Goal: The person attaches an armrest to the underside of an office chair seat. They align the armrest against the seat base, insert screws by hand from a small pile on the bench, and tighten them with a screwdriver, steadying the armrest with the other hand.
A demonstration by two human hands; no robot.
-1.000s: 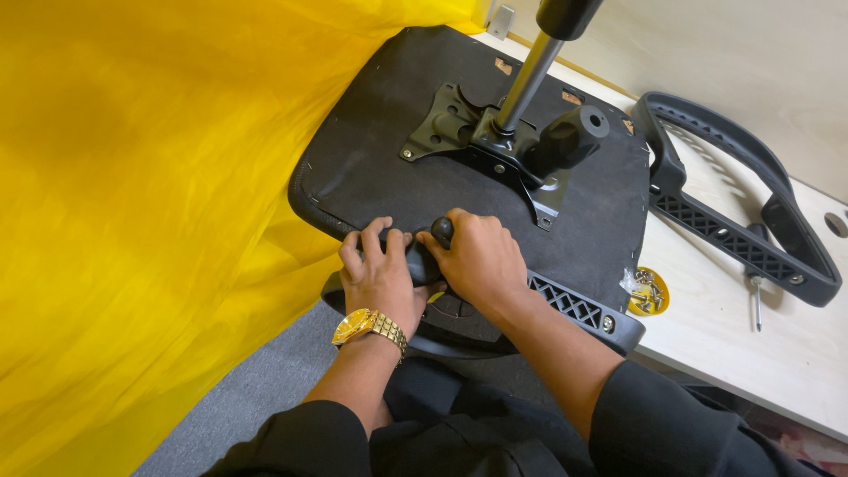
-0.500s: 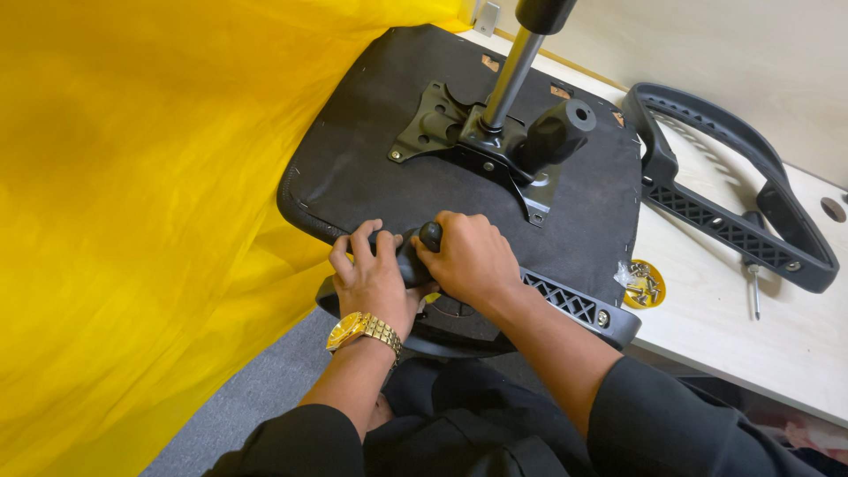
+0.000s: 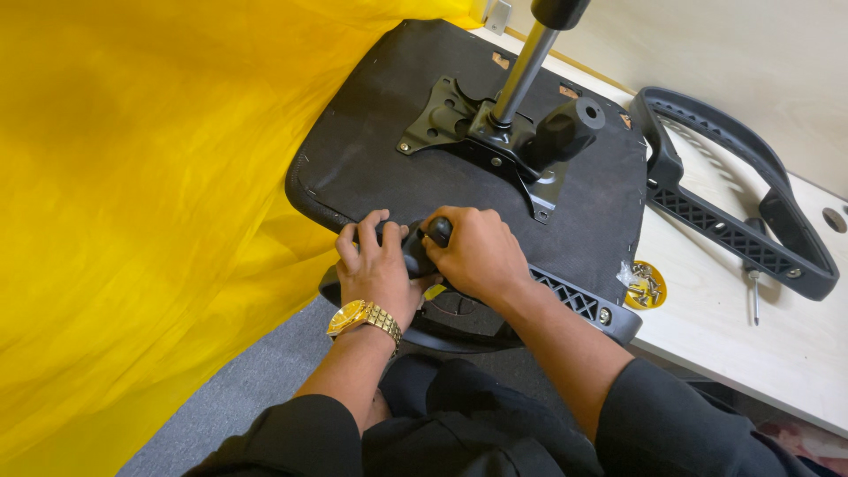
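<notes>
— Lying upside down, the chair seat point(image 3: 380, 150) overhangs the edge of the desk point(image 3: 751, 344), and that leaves its underside facing up toward both hands. Why is the left hand point(image 3: 375, 269) flat there?

— It presses down on the seat's near edge, fingers spread and curled over the rim, gold wristwatch point(image 3: 364, 318) just behind it. That looks like bracing, so the seat does not shift.

— And the right hand point(image 3: 477, 256), just beside it?

— Clenched around a black tool handle point(image 3: 437, 231) whose end pokes out between thumb and forefinger. The tip is hidden under the palm, so I cannot tell what it meets. An armrest point(image 3: 579, 300) runs away from that wrist along the seat's side.

— Beyond the knuckles?

— The metal mounting plate point(image 3: 468, 132) with the gas cylinder point(image 3: 526, 66) standing upright, clear of the work.

— Farther right of that hand?

— A small yellow packet of screws point(image 3: 647, 284) lies within reach, then a screwdriver point(image 3: 753, 287) and a second armrest point(image 3: 733, 199) laid on the desk, well apart.
</notes>
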